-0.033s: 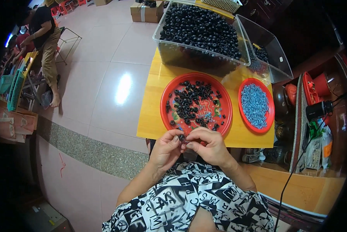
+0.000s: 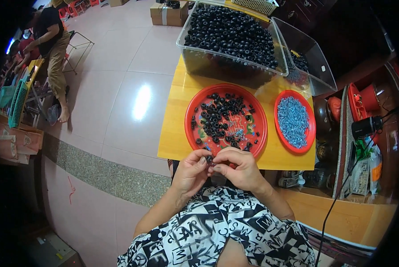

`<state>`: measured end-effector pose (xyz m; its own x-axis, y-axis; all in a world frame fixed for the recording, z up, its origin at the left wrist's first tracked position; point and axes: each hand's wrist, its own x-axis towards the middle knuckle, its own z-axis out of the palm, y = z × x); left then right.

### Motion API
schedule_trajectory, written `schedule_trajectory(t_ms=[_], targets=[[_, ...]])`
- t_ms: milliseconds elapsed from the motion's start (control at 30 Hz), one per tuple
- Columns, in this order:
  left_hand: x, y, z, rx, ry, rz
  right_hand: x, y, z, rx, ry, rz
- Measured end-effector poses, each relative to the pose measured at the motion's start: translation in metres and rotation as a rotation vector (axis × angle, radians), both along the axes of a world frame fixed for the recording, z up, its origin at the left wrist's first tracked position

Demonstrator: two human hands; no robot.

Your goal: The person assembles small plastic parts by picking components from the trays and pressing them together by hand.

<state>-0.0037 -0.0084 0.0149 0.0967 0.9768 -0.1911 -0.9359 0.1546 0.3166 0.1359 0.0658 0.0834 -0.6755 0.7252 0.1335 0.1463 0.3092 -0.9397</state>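
Observation:
Close together at the near edge of the red tray, my two hands meet fingertip to fingertip. My left hand (image 2: 191, 171) pinches a small black bead-like part (image 2: 209, 159), its round end showing between thumb and forefinger. My right hand (image 2: 240, 168) is closed in a pinch against it, holding a tiny thin piece that looks like a coil spring (image 2: 213, 164), mostly hidden by the fingers. Just beyond, the round red tray (image 2: 258, 141) carries many loose black parts (image 2: 215, 116) and a few shiny bits.
A smaller red tray (image 2: 313, 127) to the right holds a heap of shiny bluish small pieces (image 2: 292, 122). Behind stands a clear bin (image 2: 235, 66) full of black parts, beside another clear container (image 2: 321, 73). A black cable (image 2: 330, 207) hangs at right. A person (image 2: 52, 40) stands far left.

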Motion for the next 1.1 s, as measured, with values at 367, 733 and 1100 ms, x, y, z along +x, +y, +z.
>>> schedule_trajectory(t_ms=[367,733,1100], targets=[[-0.005,-0.023,0.002,0.079,0.340,0.052,-0.005,-0.008,0.003,-0.001,-0.120,0.070],[0.002,-0.040,-0.006,0.061,0.284,-0.098,0.019,-0.008,-0.011,-0.112,-0.193,0.120],[0.001,-0.030,-0.005,-0.048,0.155,0.015,0.002,0.052,-0.039,0.687,-0.442,-0.075]])
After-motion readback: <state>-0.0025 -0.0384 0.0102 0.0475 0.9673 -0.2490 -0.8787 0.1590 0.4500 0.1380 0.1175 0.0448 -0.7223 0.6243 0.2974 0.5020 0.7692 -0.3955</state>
